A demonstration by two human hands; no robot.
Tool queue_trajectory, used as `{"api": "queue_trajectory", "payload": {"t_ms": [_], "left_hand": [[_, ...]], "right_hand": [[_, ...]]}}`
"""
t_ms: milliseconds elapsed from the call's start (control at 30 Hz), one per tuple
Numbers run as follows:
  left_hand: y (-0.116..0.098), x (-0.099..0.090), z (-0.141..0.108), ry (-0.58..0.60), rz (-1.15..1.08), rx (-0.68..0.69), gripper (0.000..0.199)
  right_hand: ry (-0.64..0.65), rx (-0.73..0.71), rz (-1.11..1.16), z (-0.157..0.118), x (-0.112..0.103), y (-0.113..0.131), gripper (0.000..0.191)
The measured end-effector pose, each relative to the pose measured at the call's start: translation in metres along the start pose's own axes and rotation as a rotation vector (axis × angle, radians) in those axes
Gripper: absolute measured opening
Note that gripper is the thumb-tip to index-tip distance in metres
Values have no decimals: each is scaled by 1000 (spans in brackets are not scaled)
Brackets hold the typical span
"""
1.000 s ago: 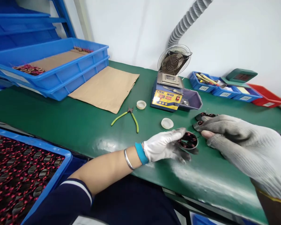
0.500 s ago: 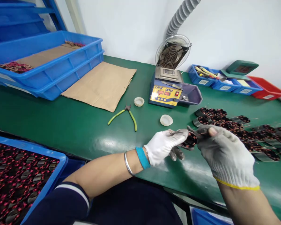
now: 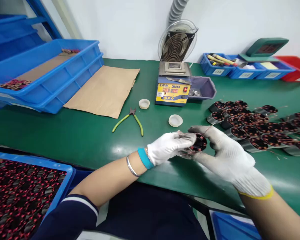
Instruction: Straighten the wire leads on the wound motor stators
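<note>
In the head view, both hands have closed in on one small round stator with red copper winding (image 3: pixel 199 142). A second ago the right hand (image 3: pixel 225 155) was reaching among the parts; now it cups the stator from the right and below, fingers curled, while the left hand (image 3: pixel 168 151) pinches its left side. The stator is lifted just above the green bench (image 3: pixel 90 136), so the work is on this single piece. To the right lies a dense row of similar dark wound stators (image 3: pixel 255 130), near the right hand. In front, a white plastic cap (image 3: pixel 175 120) and green-handled cutters (image 3: pixel 128 120) leave free room; the bench edge is close below the wrists.
</note>
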State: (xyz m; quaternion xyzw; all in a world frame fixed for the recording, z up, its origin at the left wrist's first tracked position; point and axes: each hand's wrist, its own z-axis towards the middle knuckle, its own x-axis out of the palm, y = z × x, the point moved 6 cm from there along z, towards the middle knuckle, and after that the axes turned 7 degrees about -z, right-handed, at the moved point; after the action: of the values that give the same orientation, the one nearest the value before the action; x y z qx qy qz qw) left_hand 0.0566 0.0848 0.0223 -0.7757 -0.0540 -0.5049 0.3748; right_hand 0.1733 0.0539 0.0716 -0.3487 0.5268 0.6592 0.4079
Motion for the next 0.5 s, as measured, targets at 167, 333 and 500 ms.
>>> {"api": "queue_trajectory", "payload": {"t_ms": [167,333,500], "left_hand": [[-3,0,-1,41,68,-31,30],[-12,-5,0,-33,18,134,34],[-12,-2,-3,-95,25,162,33]], "right_hand": [[40,-86,-9,0,0,-1,53],[-482,-381,-273,-12,-22,20,47],[-405,-297,96,-7,-16,16,11]]}}
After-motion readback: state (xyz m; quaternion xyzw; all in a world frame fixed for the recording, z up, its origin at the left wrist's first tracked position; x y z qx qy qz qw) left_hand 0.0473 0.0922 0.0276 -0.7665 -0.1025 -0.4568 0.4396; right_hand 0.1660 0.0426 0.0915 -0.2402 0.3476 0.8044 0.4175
